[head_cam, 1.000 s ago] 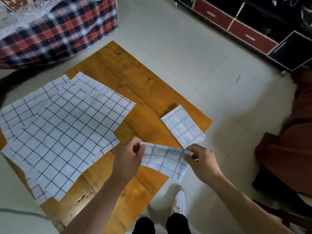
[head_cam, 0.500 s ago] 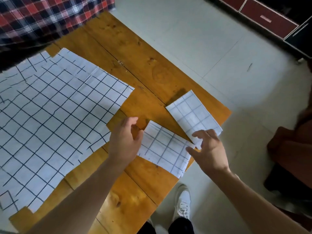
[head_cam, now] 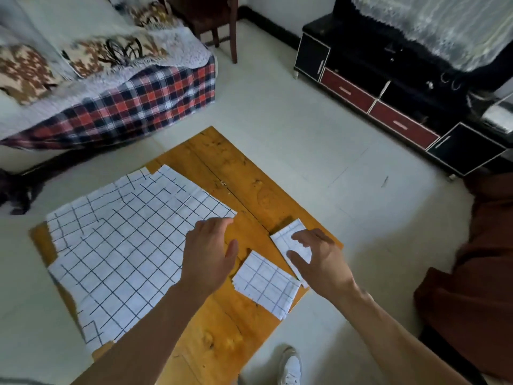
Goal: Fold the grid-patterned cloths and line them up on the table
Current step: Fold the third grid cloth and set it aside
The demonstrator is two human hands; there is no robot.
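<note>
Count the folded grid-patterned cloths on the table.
2. One small folded white grid cloth lies near the wooden table's right edge; another sits just beyond it, partly under the right hand.

Sofa w/ red-navy plaid cover at far left, patterned cushions on top. Dark wooden chair behind it. Black TV cabinet w/ red drawers far right, lace cloth over it. White shoe on pale tiled floor.

Glossy varnished wood table, matt woven grid-patterned cloths, smooth tiled floor
</note>
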